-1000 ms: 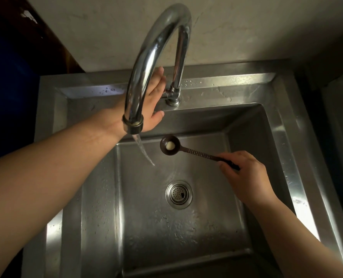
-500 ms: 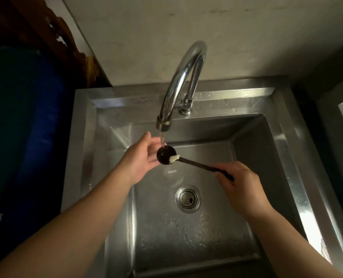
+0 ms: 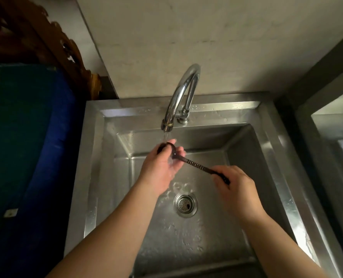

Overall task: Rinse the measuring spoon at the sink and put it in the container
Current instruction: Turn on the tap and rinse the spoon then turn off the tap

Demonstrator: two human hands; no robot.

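- The steel sink (image 3: 98, 157) fills the middle of the view, with a pale wall (image 3: 206, 37) rising behind its back edge.
- A curved chrome tap (image 3: 181, 93) stands at the back edge, and its spout reaches out over the basin towards the back left corner.
- A thin stream of water (image 3: 165, 136) runs from the spout.
- The measuring spoon (image 3: 194, 164) is dark, with a long ribbed handle, and is held above the basin, clear of its floor.
- Its bowl sits right under the stream, near the back wall of the sink, while the handle slopes down towards the right side.
- The left hand (image 3: 161, 167) is cupped round the spoon's bowl, its grip closed on it with fingers curled over the rim, so most of the bowl is hidden.
- Water runs over this hand and falls to the basin floor.
- The right hand (image 3: 236, 189) pinches the far end of the handle, its grip closed on the spoon, and a short dark tip pokes out past the fingers.
- The round drain (image 3: 185, 204) lies in the basin floor below and between the two hands, with splashed water and droplets around it.
- Both bare forearms reach in from the front edge of the sink.
- To the left of the sink there is a dark blue cover (image 3: 36, 137), and carved brown wood (image 3: 46, 37) stands behind it.
- No container can be seen from here.
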